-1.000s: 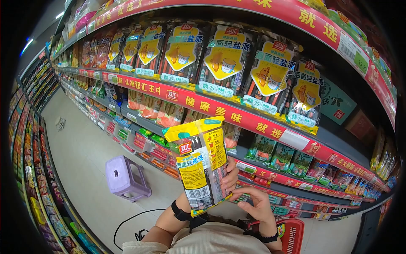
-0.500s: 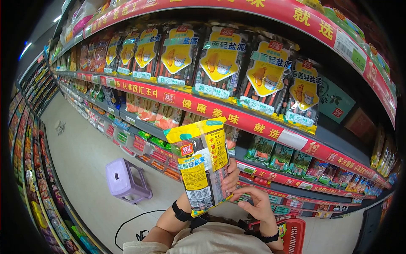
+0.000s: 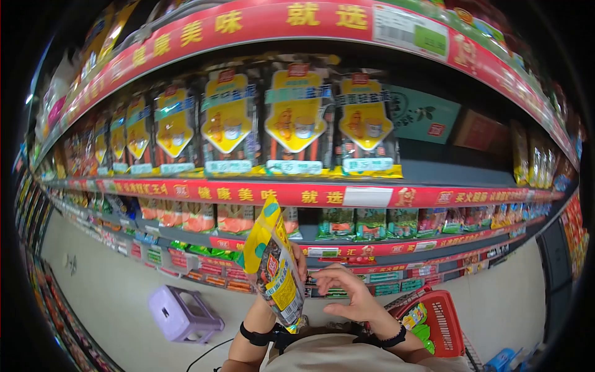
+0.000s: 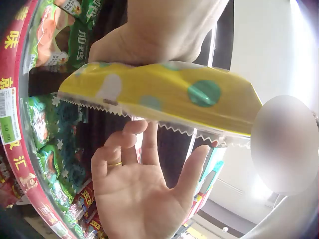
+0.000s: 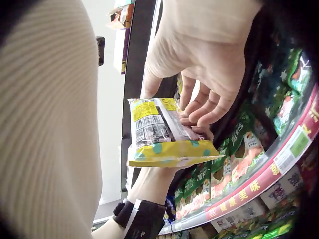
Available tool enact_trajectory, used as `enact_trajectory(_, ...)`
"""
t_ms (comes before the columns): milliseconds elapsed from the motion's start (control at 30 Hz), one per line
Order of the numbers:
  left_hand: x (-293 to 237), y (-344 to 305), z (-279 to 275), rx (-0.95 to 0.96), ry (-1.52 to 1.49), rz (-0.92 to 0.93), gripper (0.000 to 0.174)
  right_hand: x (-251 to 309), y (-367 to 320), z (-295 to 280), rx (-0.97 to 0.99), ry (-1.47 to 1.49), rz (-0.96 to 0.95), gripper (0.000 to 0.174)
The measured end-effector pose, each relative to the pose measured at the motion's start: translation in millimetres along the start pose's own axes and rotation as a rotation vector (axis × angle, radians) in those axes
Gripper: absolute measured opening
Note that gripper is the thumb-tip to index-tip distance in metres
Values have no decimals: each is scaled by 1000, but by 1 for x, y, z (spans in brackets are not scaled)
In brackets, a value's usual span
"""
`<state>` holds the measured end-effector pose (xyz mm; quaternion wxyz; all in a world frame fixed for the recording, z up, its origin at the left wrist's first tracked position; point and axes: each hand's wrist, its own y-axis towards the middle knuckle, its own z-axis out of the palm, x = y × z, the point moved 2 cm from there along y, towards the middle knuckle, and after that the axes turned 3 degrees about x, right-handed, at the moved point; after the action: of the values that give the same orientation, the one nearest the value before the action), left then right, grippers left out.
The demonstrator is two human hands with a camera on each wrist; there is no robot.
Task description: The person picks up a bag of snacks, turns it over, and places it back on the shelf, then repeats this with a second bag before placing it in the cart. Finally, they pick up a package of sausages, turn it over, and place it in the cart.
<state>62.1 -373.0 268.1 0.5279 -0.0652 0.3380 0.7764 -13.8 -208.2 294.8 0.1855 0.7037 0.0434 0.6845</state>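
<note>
A yellow-and-clear sausage packet (image 3: pixel 276 276) stands tilted in front of the body, gripped by the left hand (image 3: pixel 299 263), whose fingers wrap its right edge. In the left wrist view the yellow end of the packet (image 4: pixel 164 94) crosses below the left hand (image 4: pixel 159 32). The right hand (image 3: pixel 350 294) is beside the packet, palm turned up and fingers loosely bent, holding nothing. The right wrist view has the right hand (image 5: pixel 204 64) over the back of the packet (image 5: pixel 159 122); whether its fingertips touch it cannot be told.
Shelves of similar packets (image 3: pixel 297 118) run across the front, with a red price rail (image 3: pixel 248 193) below them. A purple stool (image 3: pixel 180 313) stands on the floor at left. At lower right is a red basket (image 3: pixel 443 322) with goods inside.
The head view has swung to the right and now faces the shelf squarely. The held packet has turned to a narrower angle, and the right hand's fingers are farther from its edge.
</note>
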Motion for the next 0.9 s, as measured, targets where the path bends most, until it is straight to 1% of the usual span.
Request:
enact_trajectory(33,1,1,-3,-43,-32,-32,65,0,-2,-1,-23,-6,-5,60)
enact_trajectory(100,6,4,-4,-42,-30,-50,65,0,-5,-3,-22,-16,-28,62)
enact_trajectory(167,9,6,-3,-38,397,-12,83,3,-9,-3,-56,-27,-31,64)
enact_trajectory(200,12,8,0,-24,392,-25,83,4,-11,-4,-72,-34,-30,66)
enact_trajectory(267,19,11,7,-162,313,-107,68,5,-15,-6,-96,-43,-32,67)
enact_trajectory(300,23,11,8,-231,276,-149,65,6,-17,-7,-101,-46,-30,68)
enact_trajectory(333,25,11,5,-176,253,-186,63,7,-20,-8,-119,-52,-34,68)
enact_trajectory(367,29,13,8,-163,250,-199,63,9,-23,-9,-133,-60,-32,69)
enact_trajectory(433,37,15,10,-334,369,-170,61,10,-28,-11,-163,-77,-35,70)
enact_trajectory(467,45,13,-3,-367,332,-177,62,10,-31,-13,-174,-98,-41,71)
enact_trajectory(567,52,23,13,-348,410,-245,63,15,-40,-15,-221,-137,-48,73)
enact_trajectory(600,55,27,29,-489,289,-269,63,17,-42,-15,-239,-145,-48,75)
enact_trajectory(633,58,30,33,-477,285,-278,63,19,-46,-15,-252,-153,-49,75)
enact_trajectory(700,62,36,39,-348,561,-300,60,20,-54,-17,-304,-176,-26,82)
enact_trajectory(733,67,39,44,-365,554,-291,60,22,-57,-17,-314,-182,-27,82)
enact_trajectory(800,72,43,53,-338,578,-309,57,27,-64,-18,-336,-239,3,92)
enact_trajectory(833,74,46,56,-319,605,-321,55,29,-67,-17,-346,-246,2,92)
enact_trajectory(867,78,46,55,-329,638,-344,52,30,-70,-17,-382,-290,3,95)
enact_trajectory(900,83,48,54,-316,636,-348,52,31,-74,-17,-417,-335,5,99)
